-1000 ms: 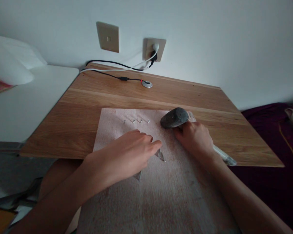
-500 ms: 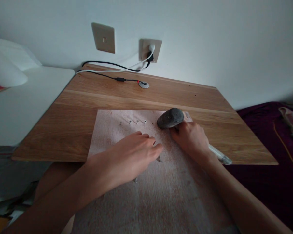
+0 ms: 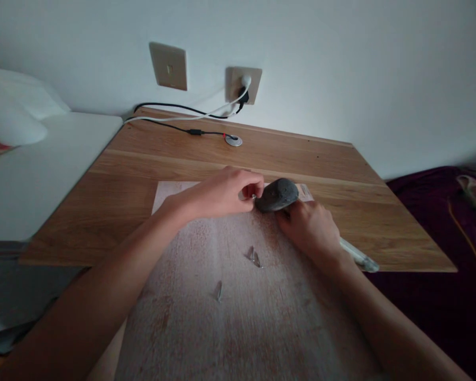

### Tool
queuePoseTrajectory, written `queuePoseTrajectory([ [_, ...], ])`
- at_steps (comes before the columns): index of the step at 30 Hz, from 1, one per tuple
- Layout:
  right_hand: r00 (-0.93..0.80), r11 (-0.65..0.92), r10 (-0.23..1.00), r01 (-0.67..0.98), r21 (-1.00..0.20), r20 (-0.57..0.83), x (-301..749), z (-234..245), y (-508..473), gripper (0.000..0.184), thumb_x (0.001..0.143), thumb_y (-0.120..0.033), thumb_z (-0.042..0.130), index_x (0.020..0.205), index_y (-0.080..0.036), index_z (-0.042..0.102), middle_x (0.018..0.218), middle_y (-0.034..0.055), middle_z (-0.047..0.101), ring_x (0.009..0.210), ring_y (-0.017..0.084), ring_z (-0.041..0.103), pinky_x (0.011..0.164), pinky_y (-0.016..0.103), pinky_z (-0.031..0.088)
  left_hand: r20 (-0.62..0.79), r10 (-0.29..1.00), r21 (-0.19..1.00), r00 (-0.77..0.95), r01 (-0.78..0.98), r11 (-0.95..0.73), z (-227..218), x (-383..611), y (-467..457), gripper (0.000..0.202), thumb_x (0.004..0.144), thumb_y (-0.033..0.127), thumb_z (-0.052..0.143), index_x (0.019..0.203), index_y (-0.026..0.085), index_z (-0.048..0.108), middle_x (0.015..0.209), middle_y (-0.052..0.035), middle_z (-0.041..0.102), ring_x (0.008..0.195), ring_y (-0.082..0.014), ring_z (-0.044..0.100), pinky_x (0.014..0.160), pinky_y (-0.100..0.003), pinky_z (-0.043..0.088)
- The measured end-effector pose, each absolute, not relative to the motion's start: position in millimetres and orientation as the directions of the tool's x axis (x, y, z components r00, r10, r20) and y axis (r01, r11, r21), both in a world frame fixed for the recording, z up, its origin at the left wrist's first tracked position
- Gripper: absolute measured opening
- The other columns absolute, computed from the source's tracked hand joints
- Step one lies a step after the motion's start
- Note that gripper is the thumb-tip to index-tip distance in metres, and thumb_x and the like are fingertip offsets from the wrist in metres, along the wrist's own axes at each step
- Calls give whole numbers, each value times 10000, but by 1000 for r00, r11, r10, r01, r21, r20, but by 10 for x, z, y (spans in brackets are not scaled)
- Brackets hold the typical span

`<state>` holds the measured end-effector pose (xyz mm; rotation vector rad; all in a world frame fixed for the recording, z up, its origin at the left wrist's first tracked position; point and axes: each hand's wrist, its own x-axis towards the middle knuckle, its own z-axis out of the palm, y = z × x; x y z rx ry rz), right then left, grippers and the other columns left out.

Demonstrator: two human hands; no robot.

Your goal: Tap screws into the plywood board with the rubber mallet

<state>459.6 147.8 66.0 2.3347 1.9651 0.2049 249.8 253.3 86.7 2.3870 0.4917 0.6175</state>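
Observation:
My left hand [image 3: 236,191] is over the far part of a whitish, worn wooden board [image 3: 206,338]. Its thumb and forefinger pinch a small metal nail [image 3: 254,197], close beside the mallet's head. My right hand [image 3: 311,228] is wrapped round the handle of a rubber mallet [image 3: 278,194] with a dark grey head. The mallet's pale handle sticks out behind that hand, and its head rests on or just above the board. Nearer to me, loose nails [image 3: 255,258] lie together, and a single nail [image 3: 219,291] lies further left.
Under the board is a brown wooden tabletop [image 3: 122,174]. Cables [image 3: 174,119] run along its back to a wall socket [image 3: 244,84]. A white surface [image 3: 63,169] adjoins on the left; purple cloth [image 3: 416,196] lies on the right.
My left hand has moved away from me, from the loose nails to the far part of the board, with a nail in its fingers. It now covers the row of standing nails. The mallet has stayed put.

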Motion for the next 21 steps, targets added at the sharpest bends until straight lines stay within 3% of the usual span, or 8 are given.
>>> queuePoseTrajectory([
  [5,148,-158,986,973,169,75,4608,639,1477,384,1001,-351,486,1069,-139,799,862,180,778,658,283,685,591,356,402,300,533,646,791,243,-724,602,2490,2577,158,809,46,641,914,156,684,908,-34,763,811,-157,676,726,-278,457],
  [11,132,-145,987,977,155,91,4638,615,1480,406,994,-347,465,1039,-145,814,845,184,784,619,274,667,587,366,416,281,591,644,756,308,-700,606,2507,2596,98,830,78,659,883,155,687,903,-47,772,821,-170,687,747,-289,468],
  [21,134,-144,988,981,129,82,4629,630,1478,415,995,-345,458,1125,-146,799,869,178,781,660,300,700,590,374,413,273,569,663,776,277,-695,576,2517,2577,68,848,97,668,870,154,699,851,-33,765,767,-153,678,705,-274,462],
])
